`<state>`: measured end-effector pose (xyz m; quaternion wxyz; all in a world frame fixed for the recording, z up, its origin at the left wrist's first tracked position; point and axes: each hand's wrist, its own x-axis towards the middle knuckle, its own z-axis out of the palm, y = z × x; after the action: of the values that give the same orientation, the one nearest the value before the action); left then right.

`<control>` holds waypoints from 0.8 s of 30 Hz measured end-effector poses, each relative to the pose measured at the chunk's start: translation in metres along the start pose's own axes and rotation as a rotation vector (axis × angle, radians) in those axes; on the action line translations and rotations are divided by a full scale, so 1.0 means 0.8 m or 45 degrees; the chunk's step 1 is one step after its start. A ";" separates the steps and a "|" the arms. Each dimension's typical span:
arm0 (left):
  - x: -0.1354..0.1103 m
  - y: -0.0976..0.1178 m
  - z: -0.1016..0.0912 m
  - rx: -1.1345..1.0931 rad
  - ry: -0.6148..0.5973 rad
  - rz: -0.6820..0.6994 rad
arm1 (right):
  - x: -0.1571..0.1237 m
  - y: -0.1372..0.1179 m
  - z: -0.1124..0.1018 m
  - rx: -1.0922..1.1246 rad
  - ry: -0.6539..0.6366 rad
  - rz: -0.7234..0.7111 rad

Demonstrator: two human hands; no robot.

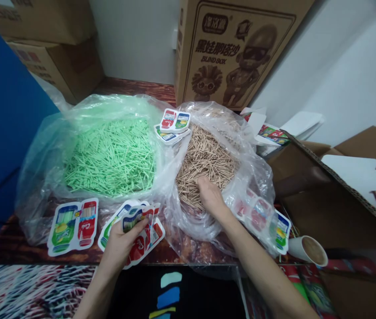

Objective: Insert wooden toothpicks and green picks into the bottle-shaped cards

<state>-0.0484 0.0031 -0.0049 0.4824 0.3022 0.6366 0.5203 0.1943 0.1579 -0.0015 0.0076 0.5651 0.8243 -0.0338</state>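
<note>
My left hand [124,239] is closed on a printed card pack [137,218] with red and green-blue panels, held above other such packs near the table's front edge. My right hand [209,197] reaches into a clear plastic bag of thin brown sticks [204,159]. Its fingertips are sunk among the sticks, so whether they pinch any is hidden. To the left, a second clear bag holds a heap of light green sticks [111,155]. One card pack [73,226], green on one half and red on the other, lies flat in front of the green heap.
Two card packs [173,124] rest between the bags. More packs [261,217] lie at right, partly under plastic, beside a paper cup [309,250]. An open carton [337,190] stands at far right; a large printed box [234,53] and stacked cartons [58,62] stand behind.
</note>
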 end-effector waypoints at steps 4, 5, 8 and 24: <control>0.000 0.000 -0.001 -0.018 0.006 0.000 | 0.007 0.003 -0.004 0.001 0.095 -0.032; 0.000 0.000 0.000 -0.018 -0.004 0.000 | 0.009 0.003 -0.004 -0.008 0.103 -0.051; 0.000 0.001 0.002 -0.025 -0.033 -0.004 | 0.015 0.000 -0.006 -0.068 0.056 -0.124; -0.009 0.015 0.005 -0.069 0.087 -0.039 | 0.020 0.020 -0.025 0.688 0.088 0.027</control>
<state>-0.0433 0.0011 0.0087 0.4763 0.2613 0.6428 0.5401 0.2039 0.1800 0.0171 -0.1713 0.5559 0.7793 -0.2330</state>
